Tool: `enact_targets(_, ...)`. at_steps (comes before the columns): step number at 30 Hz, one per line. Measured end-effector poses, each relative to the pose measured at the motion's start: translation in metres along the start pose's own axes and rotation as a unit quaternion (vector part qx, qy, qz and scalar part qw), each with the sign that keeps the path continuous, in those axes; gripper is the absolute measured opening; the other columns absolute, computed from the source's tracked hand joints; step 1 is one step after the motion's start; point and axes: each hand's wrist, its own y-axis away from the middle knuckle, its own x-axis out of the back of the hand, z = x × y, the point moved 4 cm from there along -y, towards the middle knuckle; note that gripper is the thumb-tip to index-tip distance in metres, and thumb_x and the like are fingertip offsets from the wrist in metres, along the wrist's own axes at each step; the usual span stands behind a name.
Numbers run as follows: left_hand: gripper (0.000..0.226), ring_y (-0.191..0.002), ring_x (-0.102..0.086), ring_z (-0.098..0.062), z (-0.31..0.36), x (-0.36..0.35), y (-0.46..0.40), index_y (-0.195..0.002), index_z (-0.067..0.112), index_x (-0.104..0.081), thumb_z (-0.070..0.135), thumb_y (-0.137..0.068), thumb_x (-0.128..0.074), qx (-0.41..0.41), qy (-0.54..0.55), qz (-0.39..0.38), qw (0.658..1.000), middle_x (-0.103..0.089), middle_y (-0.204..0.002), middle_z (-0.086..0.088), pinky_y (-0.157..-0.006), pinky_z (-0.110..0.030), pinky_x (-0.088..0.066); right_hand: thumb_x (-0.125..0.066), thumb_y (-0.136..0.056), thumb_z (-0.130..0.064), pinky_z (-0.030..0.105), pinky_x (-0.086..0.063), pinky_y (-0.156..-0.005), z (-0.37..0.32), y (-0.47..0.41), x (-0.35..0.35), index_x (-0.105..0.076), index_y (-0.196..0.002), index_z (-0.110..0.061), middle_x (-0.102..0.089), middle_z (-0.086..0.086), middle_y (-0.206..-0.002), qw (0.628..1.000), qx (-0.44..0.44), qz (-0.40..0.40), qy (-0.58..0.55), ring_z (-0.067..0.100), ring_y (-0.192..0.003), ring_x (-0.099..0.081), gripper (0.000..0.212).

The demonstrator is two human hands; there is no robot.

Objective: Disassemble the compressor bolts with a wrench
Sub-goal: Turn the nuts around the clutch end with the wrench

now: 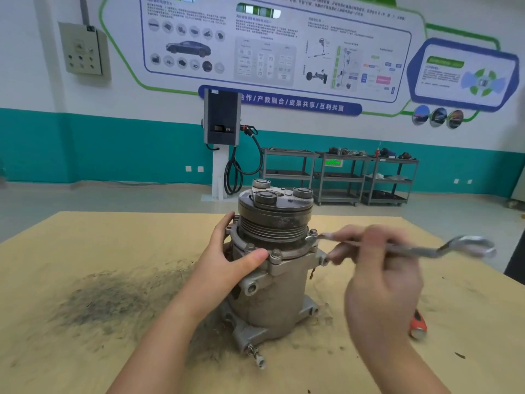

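Note:
A grey metal compressor point(274, 282) stands upright on the wooden table point(85, 245), its grooved pulley on top. Several bolts point(275, 253) ring the flange below the pulley. My left hand point(230, 260) grips the flange from the left, thumb across the front and fingers round the back. My right hand point(377, 268), blurred, holds the shaft of a silver wrench point(420, 247). The wrench lies roughly level. Its near end sits at a bolt point(312, 233) on the flange's right side, and its ring end sticks out to the right.
A dark grease stain point(113, 302) spreads over the table left of the compressor. An orange-and-silver tool point(418, 325) lies on the table behind my right wrist. Across the floor stand a charging post point(222, 120) and metal shelf carts point(341, 174) against the teal wall.

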Motion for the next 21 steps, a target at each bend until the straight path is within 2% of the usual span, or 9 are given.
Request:
enact_targets(2,0.120,-0.122,-0.056,-0.003,-0.001,0.000,-0.001,-0.146,0.050,-0.026,0.080,-0.042,-0.078,0.000,0.006,0.003,1.000,-0.053,-0.139,0.019,-0.105,-0.038,-0.048,-0.038,-0.105,-0.028,0.022,-0.050,-0.056,0.011,-0.018,0.010,-0.052,-0.093,0.002,-0.067,0.001,-0.073,0.992,-0.107,0.054,-0.046,0.014,-0.055,-0.060,0.036)
enact_targets(5,0.108,-0.120,-0.057,-0.002,-0.003,-0.001,-0.002,-0.145,0.051,-0.027,0.069,-0.050,-0.077,0.000,0.017,0.006,1.000,-0.054,-0.137,0.019,-0.105,-0.040,-0.048,-0.035,-0.106,-0.026,0.022,-0.048,-0.051,0.032,-0.031,0.015,-0.052,-0.086,-0.003,-0.065,-0.002,-0.064,0.962,-0.245,0.059,-0.109,0.011,-0.049,-0.055,0.035)
enact_targets(9,0.107,-0.120,-0.057,-0.002,-0.003,-0.002,-0.002,-0.145,0.049,-0.027,0.067,-0.051,-0.076,-0.004,0.022,0.006,1.000,-0.055,-0.136,0.020,-0.105,-0.040,-0.048,-0.036,-0.106,-0.025,0.023,-0.045,-0.050,0.051,-0.041,0.011,-0.049,-0.080,-0.010,-0.060,0.003,-0.060,0.902,-0.375,0.057,-0.206,0.012,-0.045,-0.049,0.032)
enact_targets(11,0.104,-0.118,-0.058,0.000,-0.004,-0.002,-0.003,-0.142,0.052,-0.028,0.067,-0.051,-0.075,-0.004,0.023,0.005,1.000,-0.056,-0.134,0.021,-0.105,-0.038,-0.048,-0.035,-0.106,-0.024,0.025,-0.041,-0.054,0.057,-0.044,0.011,-0.047,-0.081,-0.011,-0.058,0.003,-0.062,0.883,-0.406,0.041,-0.232,0.013,-0.046,-0.046,0.031)
enact_targets(13,0.103,-0.116,-0.059,0.002,-0.004,-0.002,-0.003,-0.139,0.056,-0.027,0.069,-0.050,-0.077,-0.004,0.027,0.000,1.000,-0.057,-0.130,0.024,-0.103,-0.035,-0.049,-0.033,-0.106,-0.024,0.026,-0.041,-0.056,0.055,-0.039,0.013,-0.048,-0.082,-0.012,-0.058,0.003,-0.064,0.889,-0.385,0.033,-0.245,0.014,-0.048,-0.048,0.031)
enact_targets(17,0.097,-0.112,-0.060,0.006,-0.003,-0.003,-0.003,-0.126,0.067,-0.030,0.080,-0.042,-0.077,-0.008,0.032,-0.001,0.999,-0.060,-0.120,0.035,-0.096,-0.028,-0.051,-0.035,-0.102,-0.022,0.026,-0.053,-0.062,0.038,-0.014,0.019,-0.048,-0.090,-0.010,-0.065,0.003,-0.075,0.946,-0.231,0.010,-0.228,0.018,-0.059,-0.059,0.022)
enact_targets(19,0.089,-0.111,-0.060,0.008,-0.004,-0.003,-0.003,-0.119,0.071,-0.030,0.078,-0.044,-0.077,-0.008,0.035,0.005,0.999,-0.059,-0.116,0.039,-0.091,-0.022,-0.052,-0.039,-0.099,-0.023,0.026,-0.055,-0.069,0.027,0.000,0.016,-0.053,-0.089,-0.015,-0.067,0.001,-0.082,0.977,-0.139,-0.015,-0.162,0.020,-0.066,-0.065,0.019)
enact_targets(21,0.090,-0.114,-0.059,0.005,-0.005,-0.003,-0.003,-0.121,0.069,-0.031,0.078,-0.044,-0.077,-0.014,0.038,0.011,0.999,-0.059,-0.120,0.035,-0.093,-0.024,-0.053,-0.043,-0.100,-0.027,0.028,-0.055,-0.077,0.012,0.012,0.008,-0.062,-0.086,-0.023,-0.068,-0.004,-0.090,0.997,-0.019,-0.064,-0.031,0.018,-0.082,-0.068,0.024)
